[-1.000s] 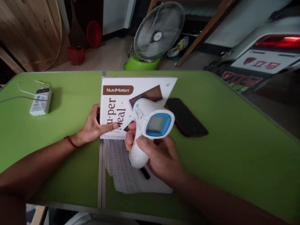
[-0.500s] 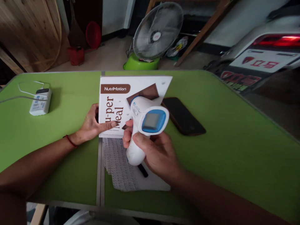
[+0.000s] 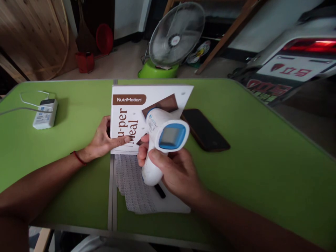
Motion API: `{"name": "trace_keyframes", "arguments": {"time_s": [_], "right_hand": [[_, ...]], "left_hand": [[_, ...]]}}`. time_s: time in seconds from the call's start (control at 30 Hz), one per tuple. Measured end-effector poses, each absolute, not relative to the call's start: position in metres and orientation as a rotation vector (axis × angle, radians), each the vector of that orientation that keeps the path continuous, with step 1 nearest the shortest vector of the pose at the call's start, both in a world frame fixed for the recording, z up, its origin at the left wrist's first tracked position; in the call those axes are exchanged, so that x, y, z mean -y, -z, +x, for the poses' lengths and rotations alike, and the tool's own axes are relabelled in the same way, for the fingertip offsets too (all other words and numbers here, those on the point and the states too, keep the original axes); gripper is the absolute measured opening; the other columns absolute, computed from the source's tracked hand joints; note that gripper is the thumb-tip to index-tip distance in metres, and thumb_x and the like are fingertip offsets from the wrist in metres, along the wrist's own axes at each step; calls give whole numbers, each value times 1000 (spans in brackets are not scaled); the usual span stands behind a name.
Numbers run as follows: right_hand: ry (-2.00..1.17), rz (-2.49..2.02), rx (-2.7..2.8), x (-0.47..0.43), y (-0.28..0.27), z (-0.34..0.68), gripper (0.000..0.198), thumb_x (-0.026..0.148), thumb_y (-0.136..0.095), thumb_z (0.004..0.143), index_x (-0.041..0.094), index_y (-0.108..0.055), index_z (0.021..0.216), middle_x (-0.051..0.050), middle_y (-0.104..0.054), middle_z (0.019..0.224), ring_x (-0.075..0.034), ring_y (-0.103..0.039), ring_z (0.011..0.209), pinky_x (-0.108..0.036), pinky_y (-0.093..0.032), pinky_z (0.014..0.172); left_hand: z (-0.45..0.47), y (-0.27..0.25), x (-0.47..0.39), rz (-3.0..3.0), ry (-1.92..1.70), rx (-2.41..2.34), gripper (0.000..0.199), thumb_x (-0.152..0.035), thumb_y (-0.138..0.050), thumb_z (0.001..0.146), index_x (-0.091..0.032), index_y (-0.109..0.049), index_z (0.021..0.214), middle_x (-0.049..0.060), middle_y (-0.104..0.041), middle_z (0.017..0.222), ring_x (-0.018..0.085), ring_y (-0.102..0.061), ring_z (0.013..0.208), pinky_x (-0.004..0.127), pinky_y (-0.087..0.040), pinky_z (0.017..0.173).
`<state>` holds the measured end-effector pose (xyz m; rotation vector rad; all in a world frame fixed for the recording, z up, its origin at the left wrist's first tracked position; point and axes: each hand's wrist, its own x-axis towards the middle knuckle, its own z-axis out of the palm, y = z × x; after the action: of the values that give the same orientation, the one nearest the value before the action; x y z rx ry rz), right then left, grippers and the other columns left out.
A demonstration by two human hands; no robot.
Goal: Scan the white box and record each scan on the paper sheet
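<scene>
Green table [image 3: 262, 182] spreads across the near view, its metal seam [image 3: 112, 196] between seven and eight o'clock, papers [image 3: 139, 196] just beside it; right hand [image 3: 181, 171] curls tight round the white thermometer [image 3: 164, 141] at centre; left hand [image 3: 103, 140], half closed, pinches the box [image 3: 126, 122] by one edge at nine; phone [image 3: 206, 129] lies at three; white block [image 3: 45, 115] sits farther out at nine; beyond lies pale floor [image 3: 128, 57], fan [image 3: 175, 40] at twelve, red bowl [image 3: 104, 38] towards eleven, motorbike [image 3: 296, 66] at two.

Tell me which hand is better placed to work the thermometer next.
Right, probably: the right hand grips the thermometer, while the left hand is occupied with the box, holding its left edge.
</scene>
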<state>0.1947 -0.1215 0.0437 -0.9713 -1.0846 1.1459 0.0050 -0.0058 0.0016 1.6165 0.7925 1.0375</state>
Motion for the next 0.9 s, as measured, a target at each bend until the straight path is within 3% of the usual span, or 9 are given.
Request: {"name": "trace_keyframes", "arguments": {"time_s": [0.43, 0.9], "right_hand": [[-1193, -992, 1106, 123, -43, 197, 32, 48, -87, 94, 24, -73, 79, -2, -74, 71, -18, -67, 61, -33, -57, 57], [-1183, -1010, 1122, 122, -42, 200, 31, 50, -89, 89, 24, -74, 81, -2, -75, 73, -17, -67, 61, -31, -58, 56]], "left_hand": [[5, -3, 7, 1614, -1052, -783, 81, -70, -101, 69, -20, -62, 119, 12, -78, 117, 35, -75, 120, 58, -66, 106], [6, -8, 12, 1559, -1056, -789, 74, -59, -103, 70, -21, -63, 118, 12, -77, 116, 38, -76, 119, 61, -68, 103]]}}
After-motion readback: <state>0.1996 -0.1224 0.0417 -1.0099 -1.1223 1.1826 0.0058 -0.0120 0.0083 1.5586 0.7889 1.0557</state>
